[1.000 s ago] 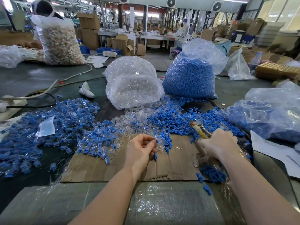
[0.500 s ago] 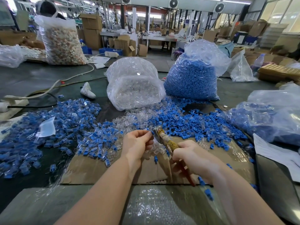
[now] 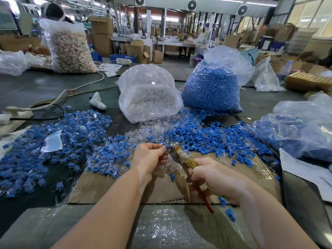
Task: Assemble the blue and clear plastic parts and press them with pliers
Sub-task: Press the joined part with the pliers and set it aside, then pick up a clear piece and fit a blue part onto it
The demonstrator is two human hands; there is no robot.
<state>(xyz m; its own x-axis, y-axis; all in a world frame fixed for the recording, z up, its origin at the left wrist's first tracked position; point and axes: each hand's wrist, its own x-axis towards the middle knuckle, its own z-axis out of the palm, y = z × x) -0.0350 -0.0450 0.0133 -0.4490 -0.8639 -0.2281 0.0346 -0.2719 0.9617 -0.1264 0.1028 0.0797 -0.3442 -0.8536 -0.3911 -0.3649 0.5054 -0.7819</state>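
The left hand [image 3: 150, 156] pinches a small blue-and-clear plastic part [image 3: 166, 147] at its fingertips, held above the far edge of a flat brown cardboard sheet [image 3: 100, 187]. The right hand [image 3: 211, 174] is clenched round the handles of a pair of pliers with worn yellow and red grips [image 3: 186, 162]; the plier head meets the part just right of the left fingertips, though whether the jaws are closed on it cannot be told.

Bare cardboard lies under and between both hands, and its near edge runs just below the wrists, where it meets a sheet of clear bubble wrap [image 3: 161, 229]. One loose blue piece [image 3: 172, 177] lies on the cardboard between the hands. To the right of the right hand a white paper sheet [image 3: 305, 171] overlaps the cardboard's edge.

Left of the left hand spreads a wide heap of assembled blue-and-clear parts [image 3: 71, 144], too many to count. Beyond both hands lies a scatter of loose blue plastic caps [image 3: 206, 137] mixed with clear plastic shells [image 3: 149, 130].

Four filled plastic bags are plain. Straight beyond the hands, a clear bag of clear shells [image 3: 149, 97] stands beside a clear bag packed with blue caps [image 3: 213, 87], the two bags touching. Far right of the right hand slumps a third bag holding blue pieces [image 3: 296, 132]. Far beyond the left hand stands a tall bag of pale orange and white pieces [image 3: 70, 49].
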